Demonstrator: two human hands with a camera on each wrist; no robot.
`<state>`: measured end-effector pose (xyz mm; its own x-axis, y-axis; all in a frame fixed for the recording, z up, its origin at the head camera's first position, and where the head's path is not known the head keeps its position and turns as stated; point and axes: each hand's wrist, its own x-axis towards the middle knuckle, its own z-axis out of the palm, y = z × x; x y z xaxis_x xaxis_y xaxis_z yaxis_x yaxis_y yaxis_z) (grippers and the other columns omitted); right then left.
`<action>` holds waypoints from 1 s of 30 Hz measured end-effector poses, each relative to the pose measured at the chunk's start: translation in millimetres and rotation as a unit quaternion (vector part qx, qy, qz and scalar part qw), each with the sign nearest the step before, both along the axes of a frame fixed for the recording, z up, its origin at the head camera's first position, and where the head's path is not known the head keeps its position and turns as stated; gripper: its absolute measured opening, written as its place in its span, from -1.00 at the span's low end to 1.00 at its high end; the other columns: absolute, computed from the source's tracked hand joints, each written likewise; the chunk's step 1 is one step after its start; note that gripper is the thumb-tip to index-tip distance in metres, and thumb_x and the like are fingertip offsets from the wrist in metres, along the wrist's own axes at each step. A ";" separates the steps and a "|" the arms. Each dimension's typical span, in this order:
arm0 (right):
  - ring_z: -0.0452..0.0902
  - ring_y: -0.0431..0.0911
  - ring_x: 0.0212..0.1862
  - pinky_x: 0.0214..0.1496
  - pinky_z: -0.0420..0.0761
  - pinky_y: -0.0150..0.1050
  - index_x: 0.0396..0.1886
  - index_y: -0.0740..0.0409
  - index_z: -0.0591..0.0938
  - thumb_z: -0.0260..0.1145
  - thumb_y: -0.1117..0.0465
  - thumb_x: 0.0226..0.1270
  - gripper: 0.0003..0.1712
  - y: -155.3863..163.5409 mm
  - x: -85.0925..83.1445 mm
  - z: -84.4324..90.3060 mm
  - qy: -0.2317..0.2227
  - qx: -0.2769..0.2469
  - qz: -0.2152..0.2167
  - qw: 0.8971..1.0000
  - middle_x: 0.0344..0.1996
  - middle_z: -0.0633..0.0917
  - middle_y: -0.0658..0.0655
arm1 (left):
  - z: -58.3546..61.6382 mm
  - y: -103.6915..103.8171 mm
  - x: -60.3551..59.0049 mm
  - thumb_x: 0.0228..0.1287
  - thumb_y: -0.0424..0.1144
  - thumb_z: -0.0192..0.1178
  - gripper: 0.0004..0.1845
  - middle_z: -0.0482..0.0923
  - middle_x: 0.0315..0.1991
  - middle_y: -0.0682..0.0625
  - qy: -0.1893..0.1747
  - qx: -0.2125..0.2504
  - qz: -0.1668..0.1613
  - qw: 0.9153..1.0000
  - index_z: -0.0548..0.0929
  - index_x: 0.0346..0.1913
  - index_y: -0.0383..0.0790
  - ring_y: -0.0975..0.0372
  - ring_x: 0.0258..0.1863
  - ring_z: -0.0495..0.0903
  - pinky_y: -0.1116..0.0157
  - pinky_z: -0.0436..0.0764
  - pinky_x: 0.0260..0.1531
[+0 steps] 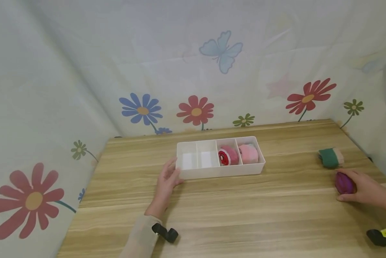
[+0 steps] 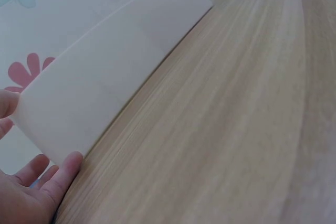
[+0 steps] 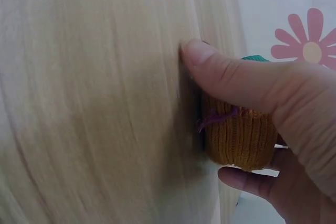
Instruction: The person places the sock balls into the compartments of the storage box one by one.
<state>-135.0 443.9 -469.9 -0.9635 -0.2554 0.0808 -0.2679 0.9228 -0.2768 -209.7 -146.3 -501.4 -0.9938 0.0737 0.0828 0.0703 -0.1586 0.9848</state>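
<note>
Flowered sheeting [image 1: 167, 64] backs a wood-grain surface [image 1: 231, 211]. Right grip [image 1: 365, 190]: thumb and fingers curled around a purple bundle [image 1: 344, 183] at the surface's right. White tray [image 1: 223, 172], long axis running left-to-right, lies leftward and slightly beyond; left grip [image 1: 167, 177], fingers relaxed, touches its left end.

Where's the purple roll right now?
Head view: purple roll at the right of the table, in the right hand, on the near side of the green roll.
</note>
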 end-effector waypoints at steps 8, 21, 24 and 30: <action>0.48 0.38 -0.28 -0.40 0.56 0.14 0.03 0.53 0.33 0.60 0.06 -0.24 -0.05 -7.2 -0.1 6.8 -0.002 -0.017 -0.034 0.999 -0.21 0.47 0.62 | 22.0 2.2 10.0 0.41 -0.31 -0.01 -0.48 0.18 0.28 -0.35 -0.007 -0.004 -0.022 1.000 0.17 0.38 -0.24 -0.10 0.09 0.35 -0.21 0.38 0.03; 0.43 0.38 -0.21 -0.39 0.56 0.14 0.13 0.49 0.30 0.55 -0.02 -0.14 -0.02 -28.2 -9.9 28.9 0.007 -0.032 -0.032 0.999 -0.12 0.43 0.59 | 8.0 -0.2 1.7 0.39 -0.29 0.03 -0.48 0.26 0.23 -0.22 -0.009 0.009 -0.014 1.000 0.22 0.37 -0.17 0.01 0.05 0.40 -0.20 0.41 0.01; 0.44 0.37 -0.21 -0.41 0.57 0.13 0.15 0.47 0.29 0.55 -0.02 -0.13 -0.02 -34.1 -10.9 35.1 0.012 -0.037 -0.026 0.999 -0.11 0.42 0.59 | 1.3 -1.2 -1.4 0.38 -0.24 0.06 -0.48 0.28 0.22 -0.18 -0.007 0.008 -0.008 1.000 0.24 0.36 -0.12 0.02 0.05 0.40 -0.17 0.45 -0.01; 0.44 0.39 -0.20 -0.41 0.58 0.17 0.14 0.46 0.31 0.57 0.06 -0.15 -0.05 -44.8 -11.8 43.1 0.044 -0.043 -0.004 0.998 -0.07 0.41 0.59 | -1.7 -0.4 -1.6 0.34 -0.16 0.11 -0.48 0.33 0.19 -0.15 0.002 -0.003 0.006 1.000 0.29 0.33 -0.08 0.01 0.04 0.43 -0.12 0.51 -0.07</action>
<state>-146.8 399.1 -426.8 -0.9537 -0.2353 0.1872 -0.2867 0.8992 -0.3306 -211.3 -146.7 -503.0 -0.9943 0.0626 0.0864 0.0761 -0.1517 0.9855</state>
